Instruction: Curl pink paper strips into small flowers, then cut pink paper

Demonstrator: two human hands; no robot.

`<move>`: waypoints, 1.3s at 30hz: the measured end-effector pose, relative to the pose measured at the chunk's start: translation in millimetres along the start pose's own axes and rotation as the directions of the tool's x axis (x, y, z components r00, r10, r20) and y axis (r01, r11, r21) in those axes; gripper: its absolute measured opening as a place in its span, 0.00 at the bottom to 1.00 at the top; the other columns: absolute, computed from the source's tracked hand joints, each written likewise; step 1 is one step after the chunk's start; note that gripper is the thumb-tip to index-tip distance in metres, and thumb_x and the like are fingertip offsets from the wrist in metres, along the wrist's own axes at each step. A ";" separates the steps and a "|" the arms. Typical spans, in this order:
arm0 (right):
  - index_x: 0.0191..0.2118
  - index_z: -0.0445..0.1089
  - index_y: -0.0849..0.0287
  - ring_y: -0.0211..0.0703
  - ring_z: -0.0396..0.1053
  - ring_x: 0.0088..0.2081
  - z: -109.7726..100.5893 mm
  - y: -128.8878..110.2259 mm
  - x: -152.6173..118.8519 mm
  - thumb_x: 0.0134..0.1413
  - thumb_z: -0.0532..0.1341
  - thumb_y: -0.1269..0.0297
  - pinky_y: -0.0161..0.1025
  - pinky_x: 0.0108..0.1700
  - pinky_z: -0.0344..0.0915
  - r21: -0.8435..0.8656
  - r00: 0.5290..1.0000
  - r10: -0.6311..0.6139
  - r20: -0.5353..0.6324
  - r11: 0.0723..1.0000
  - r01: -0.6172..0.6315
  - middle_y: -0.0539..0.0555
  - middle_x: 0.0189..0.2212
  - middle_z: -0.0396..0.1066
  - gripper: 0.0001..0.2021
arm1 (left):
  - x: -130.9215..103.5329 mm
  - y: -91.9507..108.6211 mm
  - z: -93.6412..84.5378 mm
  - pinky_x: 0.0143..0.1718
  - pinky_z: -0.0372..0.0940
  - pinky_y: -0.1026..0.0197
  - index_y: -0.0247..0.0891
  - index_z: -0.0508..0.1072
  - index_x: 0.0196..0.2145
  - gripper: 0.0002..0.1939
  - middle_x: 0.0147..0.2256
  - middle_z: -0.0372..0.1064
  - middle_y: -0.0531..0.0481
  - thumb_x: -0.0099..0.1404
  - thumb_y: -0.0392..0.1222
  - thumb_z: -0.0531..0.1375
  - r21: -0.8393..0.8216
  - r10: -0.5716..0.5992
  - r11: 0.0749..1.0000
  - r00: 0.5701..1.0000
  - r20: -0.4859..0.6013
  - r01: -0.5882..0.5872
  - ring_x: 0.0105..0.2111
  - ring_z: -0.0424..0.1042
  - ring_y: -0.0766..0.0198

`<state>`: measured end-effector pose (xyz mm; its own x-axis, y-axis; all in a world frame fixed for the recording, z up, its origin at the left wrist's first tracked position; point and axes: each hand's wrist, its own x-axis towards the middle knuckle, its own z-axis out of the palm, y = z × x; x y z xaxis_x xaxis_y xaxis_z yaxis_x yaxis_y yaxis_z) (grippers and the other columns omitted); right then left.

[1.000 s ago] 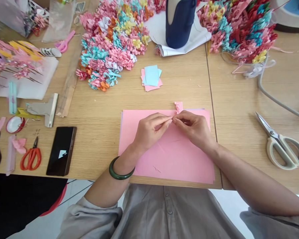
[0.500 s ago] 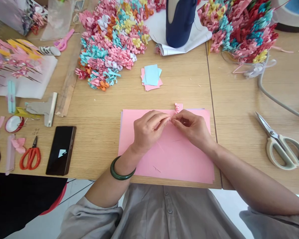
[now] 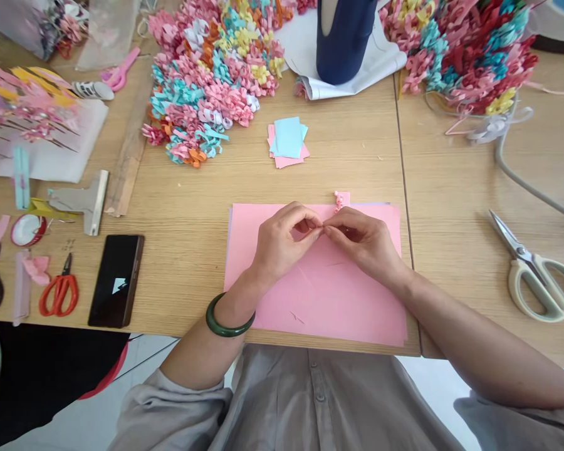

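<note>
Both hands meet above a pink paper sheet (image 3: 338,307) near the table's front edge. My left hand (image 3: 286,241), with a green bangle (image 3: 229,332) on its wrist, pinches thumb and forefinger together. Its fingertips touch those of my right hand (image 3: 364,241), which is also closed in a pinch. Whatever lies between the fingertips is too small to make out. Just beyond the right hand, a small pink card with little pink pieces (image 3: 342,199) sits at the sheet's far edge. A few thin scraps (image 3: 297,317) lie on the sheet.
Blue and pink paper squares (image 3: 287,138) lie farther back, before a dark blue cup (image 3: 343,44) and heaps of ribbon pieces (image 3: 207,94). Large scissors (image 3: 536,269) lie at right. A phone (image 3: 116,280), red-handled scissors (image 3: 60,291) and a metal scraper (image 3: 87,199) are at left.
The left hand's forefinger and thumb are now bowed into a wider ring, their tips still pressed together. The view has shifted slightly, while the right hand keeps its pinch.
</note>
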<state>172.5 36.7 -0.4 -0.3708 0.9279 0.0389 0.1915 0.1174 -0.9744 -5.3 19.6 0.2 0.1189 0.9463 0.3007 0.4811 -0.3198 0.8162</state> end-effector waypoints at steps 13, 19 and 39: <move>0.29 0.76 0.58 0.36 0.65 0.30 -1.9 -6.8 2.8 0.57 0.65 0.55 0.37 0.33 0.60 0.148 0.989 0.145 0.006 0.978 -0.144 0.51 0.29 0.72 0.12 | 2.9 4.0 -4.8 0.35 0.73 0.65 0.40 0.76 0.48 0.17 0.41 0.75 0.47 0.61 0.39 0.67 -0.303 -0.203 0.919 0.962 0.184 0.252 0.32 0.74 0.69; 0.29 0.75 0.56 0.38 0.66 0.32 -2.2 -2.5 3.1 0.58 0.64 0.59 0.38 0.34 0.62 0.108 0.996 -0.022 -0.090 0.994 0.032 0.50 0.28 0.73 0.09 | 3.8 4.7 -2.9 0.22 0.71 0.65 0.32 0.80 0.33 0.15 0.28 0.76 0.46 0.62 0.50 0.65 -0.578 -0.511 0.525 0.775 0.372 0.624 0.21 0.71 0.70; 0.43 0.77 0.56 0.35 0.66 0.28 1.7 -1.3 -0.8 0.63 0.59 0.65 0.35 0.30 0.63 -0.174 0.989 -0.147 -0.033 0.975 0.139 0.52 0.34 0.77 0.09 | 0.1 1.6 2.8 0.16 0.58 0.69 0.36 0.78 0.29 0.11 0.26 0.74 0.51 0.61 0.47 0.67 -0.507 -0.463 0.724 0.875 0.144 0.467 0.17 0.62 0.76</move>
<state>171.1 35.2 0.5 -0.3651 0.9116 0.1891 0.2931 0.3053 -0.9060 -2.1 19.4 0.1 0.0061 0.9826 -0.1858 -0.0367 0.1859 0.9819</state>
